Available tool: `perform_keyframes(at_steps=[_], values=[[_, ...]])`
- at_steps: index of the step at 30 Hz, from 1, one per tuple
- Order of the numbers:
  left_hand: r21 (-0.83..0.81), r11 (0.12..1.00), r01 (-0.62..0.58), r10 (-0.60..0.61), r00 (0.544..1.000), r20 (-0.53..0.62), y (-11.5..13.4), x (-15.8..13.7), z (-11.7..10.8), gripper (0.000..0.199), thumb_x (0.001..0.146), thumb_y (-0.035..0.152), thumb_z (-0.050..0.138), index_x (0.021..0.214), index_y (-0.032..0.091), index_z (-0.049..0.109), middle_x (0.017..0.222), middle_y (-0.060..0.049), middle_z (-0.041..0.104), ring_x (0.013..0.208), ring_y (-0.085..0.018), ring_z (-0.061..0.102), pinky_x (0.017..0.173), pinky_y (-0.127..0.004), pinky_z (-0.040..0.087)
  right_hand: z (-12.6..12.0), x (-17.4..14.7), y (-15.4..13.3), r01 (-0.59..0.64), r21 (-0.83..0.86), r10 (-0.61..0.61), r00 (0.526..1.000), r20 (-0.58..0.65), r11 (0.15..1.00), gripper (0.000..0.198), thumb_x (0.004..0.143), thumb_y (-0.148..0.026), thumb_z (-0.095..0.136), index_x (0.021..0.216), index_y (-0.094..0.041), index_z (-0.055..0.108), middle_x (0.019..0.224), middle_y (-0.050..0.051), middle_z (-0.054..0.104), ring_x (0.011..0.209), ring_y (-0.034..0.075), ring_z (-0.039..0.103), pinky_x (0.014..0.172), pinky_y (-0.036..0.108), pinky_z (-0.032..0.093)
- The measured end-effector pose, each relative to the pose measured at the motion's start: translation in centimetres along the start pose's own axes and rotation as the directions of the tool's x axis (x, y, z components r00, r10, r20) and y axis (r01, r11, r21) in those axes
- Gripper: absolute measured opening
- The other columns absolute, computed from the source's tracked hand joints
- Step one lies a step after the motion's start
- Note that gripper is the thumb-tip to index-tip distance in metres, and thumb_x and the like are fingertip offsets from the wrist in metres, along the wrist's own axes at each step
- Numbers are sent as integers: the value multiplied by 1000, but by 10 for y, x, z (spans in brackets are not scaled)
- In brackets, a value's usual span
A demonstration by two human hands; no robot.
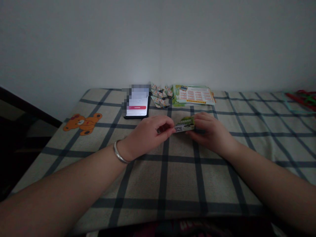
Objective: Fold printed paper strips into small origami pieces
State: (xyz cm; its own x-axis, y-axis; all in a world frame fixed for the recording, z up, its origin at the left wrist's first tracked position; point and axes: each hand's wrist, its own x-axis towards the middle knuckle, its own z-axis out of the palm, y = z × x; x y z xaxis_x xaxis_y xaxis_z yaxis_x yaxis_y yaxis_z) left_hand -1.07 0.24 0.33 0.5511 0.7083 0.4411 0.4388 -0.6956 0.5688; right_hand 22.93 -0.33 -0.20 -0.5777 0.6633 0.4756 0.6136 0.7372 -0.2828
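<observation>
Between my hands is a small, flat printed box (184,124), green on top with a pale printed side. My left hand (154,131), with a silver bangle on the wrist, pinches its left end between thumb and fingers. Around its right end my right hand (209,131) is closed, thumb below and fingers above. The box is held low over the checked cloth; whether it touches the cloth I cannot tell. Behind the hands lies a stack of printed sheets (196,95), mostly green and white. Crumpled printed paper pieces (160,95) lie left of the stack.
A phone (137,107) with a lit, partly blurred screen lies at the back, left of the paper pieces. An orange bear figure (84,123) is near the table's left edge. Red and green items (304,100) lie far right. A pale wall (158,42) stands behind the checked tablecloth (145,177).
</observation>
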Motion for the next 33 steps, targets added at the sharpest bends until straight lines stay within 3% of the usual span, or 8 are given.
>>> perform_keyframes(at_steps=[3, 6, 12, 15, 17, 20, 26, 33], values=[[-235, 970, 66, -67, 998, 5, -3, -1, 4, 11, 88, 18, 60, 98, 17, 56, 82, 2, 64, 73, -9, 63, 66, -20, 50, 0, 0, 0, -16, 74, 18, 1000, -22, 997, 10, 91, -24, 57, 90, -19, 65, 86, 6, 67, 82, 20, 60, 73, 33, 47], [-362, 930, 60, -62, 998, 6, -4, -2, 7, 40, 87, 15, 58, 124, 18, 44, 80, 3, 63, 73, -10, 65, 68, -22, 52, 1, -1, -1, -100, 145, 105, 994, -25, 984, 15, 94, -25, 52, 91, -19, 65, 84, 5, 68, 79, 18, 61, 72, 32, 48], [-297, 952, 74, -49, 995, 89, 1, -3, 5, 75, 82, 9, 59, 147, 21, 22, 66, 8, 57, 59, -9, 60, 61, -21, 50, 8, -5, 0, -197, 397, 230, 972, -38, 896, 18, 90, -31, 61, 104, -20, 65, 92, 5, 71, 77, 16, 65, 68, 29, 52], [-257, 962, 87, -65, 993, 94, -1, -3, 5, 65, 84, 13, 59, 141, 19, 30, 69, 6, 58, 62, -10, 60, 61, -23, 50, 11, -5, 1, -231, 464, 256, 967, 10, 855, 23, 90, -31, 61, 109, -20, 66, 95, 6, 73, 78, 17, 67, 66, 30, 55], [-251, 964, 86, -76, 996, 48, -4, -3, 5, 47, 87, 19, 58, 130, 19, 40, 86, -1, 63, 71, -11, 63, 63, -24, 51, 12, -4, 2, -234, 468, 247, 968, 35, 852, 25, 89, -29, 61, 112, -20, 65, 96, 6, 73, 79, 17, 68, 67, 30, 56], [-93, 992, 86, -88, 996, -22, -8, -1, 5, 28, 86, 22, 61, 113, 19, 52, 100, -3, 63, 82, -13, 63, 72, -27, 52, 12, -4, 1, -251, 439, 250, 966, 62, 863, 32, 87, -23, 61, 120, -21, 63, 95, 5, 73, 77, 16, 67, 66, 29, 56], [130, 987, 89, -88, 996, -8, -14, 2, 5, 32, 84, 24, 67, 114, 20, 57, 111, -3, 65, 103, -19, 62, 93, -37, 49, 7, -3, 0, -205, 207, 214, 977, -22, 957, 35, 84, -13, 60, 117, -23, 63, 103, 6, 66, 87, 18, 64, 73, 32, 54], [154, 982, 107, -108, 994, 3, -15, 2, 7, 34, 83, 27, 67, 115, 19, 58, 116, -5, 65, 108, -22, 60, 94, -39, 49, 3, -2, 0, -87, 185, 94, 995, -31, 979, 19, 86, -6, 56, 93, -20, 66, 108, 7, 66, 99, 18, 64, 83, 34, 54]])
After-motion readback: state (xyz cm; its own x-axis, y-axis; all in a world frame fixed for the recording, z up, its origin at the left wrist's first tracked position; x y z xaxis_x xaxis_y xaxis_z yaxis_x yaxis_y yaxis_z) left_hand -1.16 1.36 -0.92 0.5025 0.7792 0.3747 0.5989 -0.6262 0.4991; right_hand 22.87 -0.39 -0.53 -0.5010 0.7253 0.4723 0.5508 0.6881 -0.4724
